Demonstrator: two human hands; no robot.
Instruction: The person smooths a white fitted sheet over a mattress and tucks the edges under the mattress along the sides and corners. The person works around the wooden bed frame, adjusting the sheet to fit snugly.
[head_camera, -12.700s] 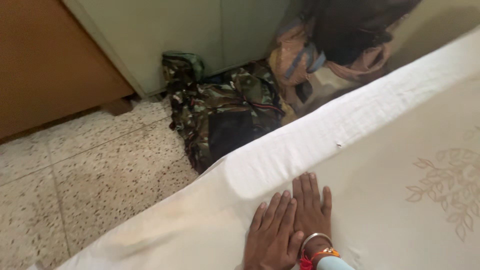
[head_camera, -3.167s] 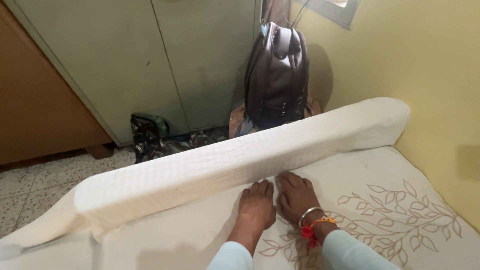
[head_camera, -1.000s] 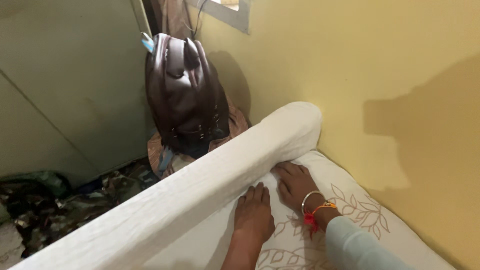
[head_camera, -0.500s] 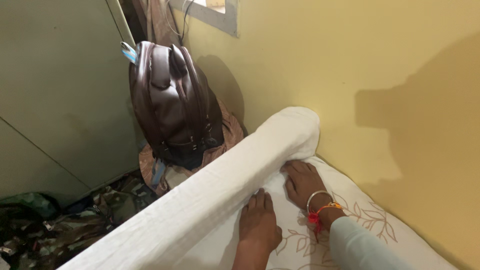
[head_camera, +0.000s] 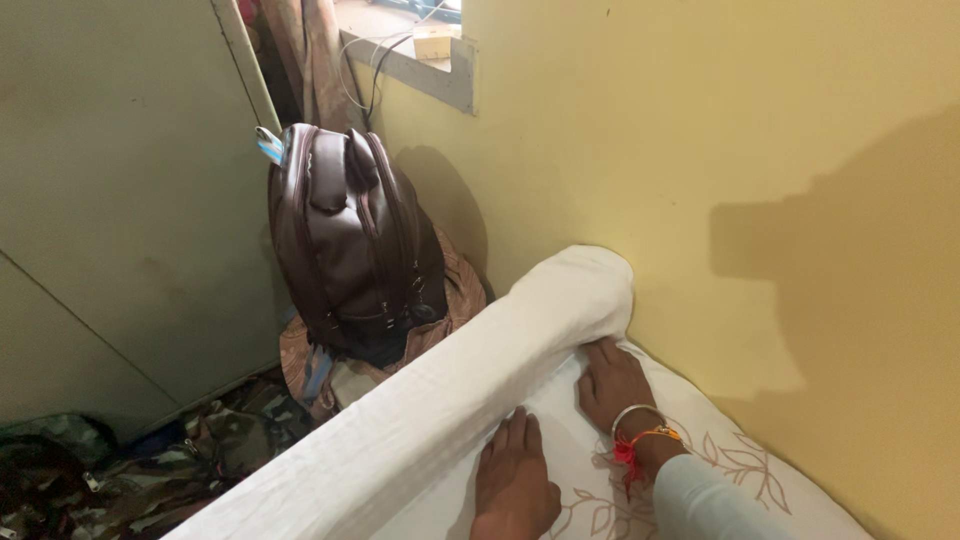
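I've got both hands flat, fingers spread: left hand (head_camera: 515, 485) and right hand (head_camera: 612, 385) pressed vs the rolled white cotton mattress edge (head_camera: 450, 385), along the bed's edge by the yellow wall (head_camera: 750, 170). Looks soft, bulky, prob springs back; best gripped under the roll w/ 2 hands.

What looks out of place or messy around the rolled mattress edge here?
Camouflage clothing lies crumpled on the floor by the cupboard. The brown backpack stands on a bundle of cloth, not the floor. Both hands press flat beside the roll.
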